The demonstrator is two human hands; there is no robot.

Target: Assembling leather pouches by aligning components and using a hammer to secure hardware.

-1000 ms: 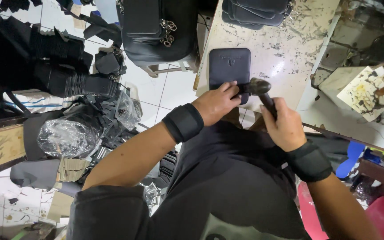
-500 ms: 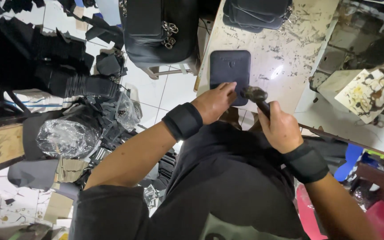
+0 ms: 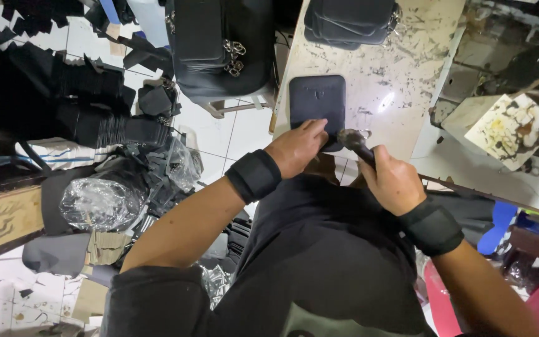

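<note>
Dark leather panel (image 3: 317, 103) flat on scuffed white worktable (image 3: 407, 68), just ahead of both hands, long axis running away from person. Left hand (image 3: 297, 146) pins near edge, fingers spread flat. Right hand (image 3: 393, 181) fisted round hammer (image 3: 352, 140), head beside panel's near right corner.

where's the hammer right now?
Head view, centre-right: the dark metal-headed hammer is gripped in the right hand, its head beside the dark rectangular panel under the left hand.
</note>
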